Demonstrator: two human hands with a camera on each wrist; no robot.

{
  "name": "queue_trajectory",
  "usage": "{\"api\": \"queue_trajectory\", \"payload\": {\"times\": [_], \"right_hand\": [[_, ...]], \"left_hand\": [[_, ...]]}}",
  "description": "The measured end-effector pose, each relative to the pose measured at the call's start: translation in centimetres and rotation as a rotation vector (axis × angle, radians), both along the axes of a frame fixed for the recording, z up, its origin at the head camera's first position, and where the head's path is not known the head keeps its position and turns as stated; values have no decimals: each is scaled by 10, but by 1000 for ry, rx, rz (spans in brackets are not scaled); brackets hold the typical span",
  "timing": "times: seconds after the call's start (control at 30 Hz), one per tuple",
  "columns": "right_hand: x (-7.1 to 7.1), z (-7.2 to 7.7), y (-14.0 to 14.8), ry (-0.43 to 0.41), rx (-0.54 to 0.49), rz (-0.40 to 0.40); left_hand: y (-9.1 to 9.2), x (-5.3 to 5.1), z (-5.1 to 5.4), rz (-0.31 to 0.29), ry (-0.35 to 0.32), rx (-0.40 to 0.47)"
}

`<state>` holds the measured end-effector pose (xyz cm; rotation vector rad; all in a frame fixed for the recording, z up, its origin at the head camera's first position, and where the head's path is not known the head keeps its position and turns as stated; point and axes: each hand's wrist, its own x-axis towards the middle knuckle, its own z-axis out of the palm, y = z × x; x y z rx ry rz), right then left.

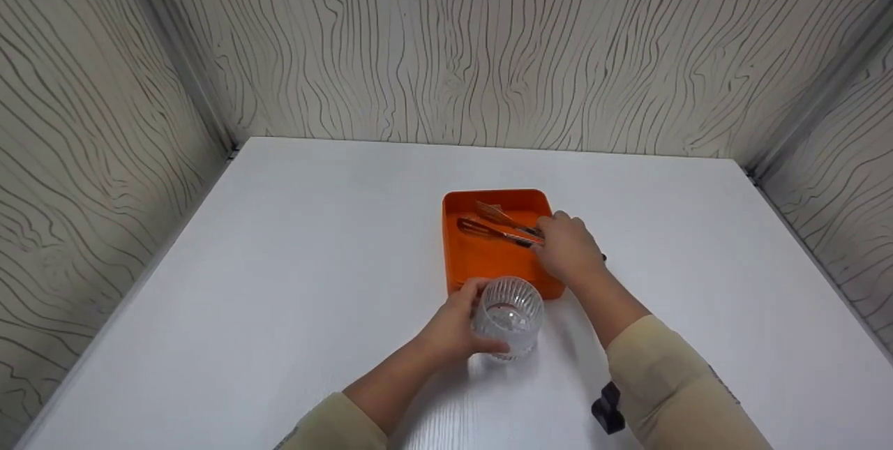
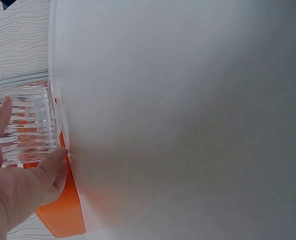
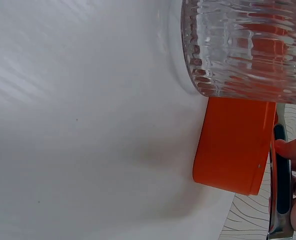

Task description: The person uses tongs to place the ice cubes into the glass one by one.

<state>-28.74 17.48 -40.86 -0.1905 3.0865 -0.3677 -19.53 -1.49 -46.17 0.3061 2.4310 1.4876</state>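
Observation:
A clear ribbed glass (image 1: 513, 314) stands on the white table in front of the orange tray (image 1: 481, 265). My left hand (image 1: 464, 324) grips the glass from its left side, thumb towards me and fingers on the far side. Over the tray's right side, my right hand (image 1: 568, 248) holds metal tongs (image 1: 499, 232) with black grips. The arms of the tongs point left over the tray and stand apart. In the right wrist view, the thumb and fingers pinch the black-padded handle (image 3: 282, 175) above the tray's rim. My palm hides part of the tongs in the head view.
The white table (image 1: 314, 248) reaches back to a wood-grain patterned wall (image 1: 446, 45), with similar panels at left and right. A small black object (image 1: 608, 408) shows beside my right sleeve. The glass stands close to the tray's near edge.

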Motion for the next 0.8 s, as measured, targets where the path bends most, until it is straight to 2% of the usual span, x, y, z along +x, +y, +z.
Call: {"api": "queue_trajectory", "payload": {"times": [0.27, 0.8], "right_hand": [[-3, -5, -7, 10, 19, 4], [-9, -6, -13, -25, 44, -11]], "left_hand": [[0, -1, -2, 0, 13, -14], [1, -1, -2, 9, -12, -9]]}}
